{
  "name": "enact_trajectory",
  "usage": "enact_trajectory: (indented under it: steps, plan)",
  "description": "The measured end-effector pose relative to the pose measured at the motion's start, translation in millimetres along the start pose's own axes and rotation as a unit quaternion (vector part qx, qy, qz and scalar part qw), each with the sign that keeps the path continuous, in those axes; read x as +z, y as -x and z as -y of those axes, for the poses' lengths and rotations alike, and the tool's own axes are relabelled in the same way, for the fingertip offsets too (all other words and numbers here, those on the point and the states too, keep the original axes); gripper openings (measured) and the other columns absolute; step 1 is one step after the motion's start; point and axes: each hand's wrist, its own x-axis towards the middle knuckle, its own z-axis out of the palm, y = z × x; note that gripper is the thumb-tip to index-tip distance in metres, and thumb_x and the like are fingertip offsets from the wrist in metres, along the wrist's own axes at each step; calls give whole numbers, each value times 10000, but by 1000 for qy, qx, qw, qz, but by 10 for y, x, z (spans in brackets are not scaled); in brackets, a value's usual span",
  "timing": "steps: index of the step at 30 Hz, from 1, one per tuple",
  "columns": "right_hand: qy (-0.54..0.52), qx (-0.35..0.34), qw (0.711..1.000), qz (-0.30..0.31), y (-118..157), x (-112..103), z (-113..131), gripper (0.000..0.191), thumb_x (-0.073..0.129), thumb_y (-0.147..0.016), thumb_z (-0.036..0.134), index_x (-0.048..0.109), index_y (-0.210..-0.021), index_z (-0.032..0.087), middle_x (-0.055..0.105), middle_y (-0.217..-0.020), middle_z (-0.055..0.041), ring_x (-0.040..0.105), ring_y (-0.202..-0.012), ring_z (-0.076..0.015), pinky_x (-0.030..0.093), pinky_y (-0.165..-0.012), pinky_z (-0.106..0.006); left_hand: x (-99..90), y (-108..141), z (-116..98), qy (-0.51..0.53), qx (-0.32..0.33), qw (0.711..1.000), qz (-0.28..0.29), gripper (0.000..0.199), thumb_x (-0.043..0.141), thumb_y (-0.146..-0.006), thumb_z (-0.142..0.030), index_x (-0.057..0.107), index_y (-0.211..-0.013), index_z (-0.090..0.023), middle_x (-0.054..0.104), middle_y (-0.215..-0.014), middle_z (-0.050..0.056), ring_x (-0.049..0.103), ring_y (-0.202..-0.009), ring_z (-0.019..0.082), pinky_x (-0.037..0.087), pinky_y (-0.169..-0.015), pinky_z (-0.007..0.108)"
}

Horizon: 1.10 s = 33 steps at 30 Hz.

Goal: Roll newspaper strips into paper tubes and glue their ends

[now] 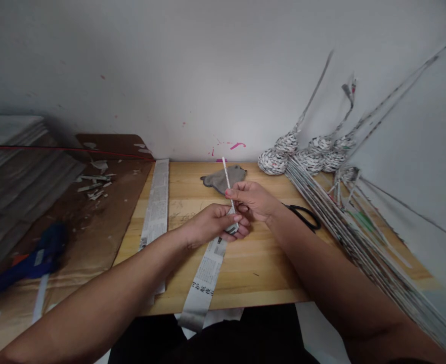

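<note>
A newspaper strip runs from my hands down over the front edge of the wooden table. Its upper end is rolled into a thin paper tube that points up and slightly left. My left hand is closed on the strip where it turns into the tube, thumb on top. Just above and to the right, my right hand pinches the tube between thumb and fingers. Behind the tube lies a grey cloth.
Stacked newspaper strips lie left of my hands. A blue glue gun and paper scraps rest on cardboard at the left. Rightward are black-handled scissors, long paper rods and woven paper gourds against the wall.
</note>
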Motion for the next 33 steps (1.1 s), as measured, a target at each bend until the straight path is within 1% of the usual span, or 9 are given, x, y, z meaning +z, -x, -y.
enact_trajectory:
  steps: [4,6,10,12,18,22,26,30,33]
  plan:
    - [1,-15,999,-30,10,32,5,472,854,-576,451,460,-614,194,470,-433,86,320,-331,-29,180,-308,-167,3,5,2,-2,-1,1000,2,326,626,-852,-440,685,-966,-141,719,-941,110,667,-867,179,508,-787,332]
    - [7,-27,999,-34,14,22,15,463,843,-589,465,472,-621,191,454,-434,92,310,-334,-25,183,-312,-164,-4,4,4,-2,-1,1000,1,332,623,-852,-447,687,-956,-138,719,-934,112,667,-863,179,509,-785,333]
    - [48,-19,998,42,15,-41,34,397,769,-676,513,649,-770,147,514,-491,59,370,-380,-35,240,-344,-162,-27,-5,9,4,7,1000,-1,365,615,-851,-467,691,-955,-126,717,-911,117,666,-843,184,514,-759,329]
    - [53,-22,997,53,9,-63,33,384,770,-682,493,682,-789,135,513,-493,54,374,-396,-36,242,-352,-161,-34,-7,12,4,4,1000,-2,370,618,-848,-472,686,-967,-129,718,-917,117,669,-839,185,515,-758,333]
    - [35,-11,999,20,5,-25,34,400,842,-589,454,583,-629,153,463,-450,78,321,-364,-20,190,-330,-160,-12,22,-3,-18,-18,999,26,360,578,-879,-458,675,-995,-132,714,-949,123,669,-849,182,508,-784,344]
    - [25,-1,999,20,19,-7,46,457,849,-576,475,511,-598,168,476,-454,76,328,-355,-18,196,-321,-156,-1,32,-9,-30,-19,999,34,342,560,-894,-438,661,-1009,-131,711,-920,118,666,-846,177,501,-757,320]
    - [17,7,1000,21,6,-11,26,472,838,-586,505,497,-621,181,494,-450,73,332,-339,-26,193,-306,-159,9,5,29,0,-16,1000,6,294,607,-867,-431,627,-977,-159,710,-915,92,670,-817,168,509,-755,328]
    - [15,-6,1000,2,-10,-12,11,493,846,-575,502,475,-606,178,482,-446,79,325,-341,-19,199,-309,-150,25,-8,35,10,-15,1000,-22,305,635,-845,-436,638,-926,-142,702,-901,91,664,-801,159,507,-723,302]
    - [27,-16,999,12,-1,-31,18,450,814,-620,521,539,-647,165,486,-455,78,351,-351,-22,220,-317,-148,13,-2,13,11,-13,999,-26,328,652,-829,-437,662,-920,-122,699,-901,103,659,-799,164,504,-703,291]
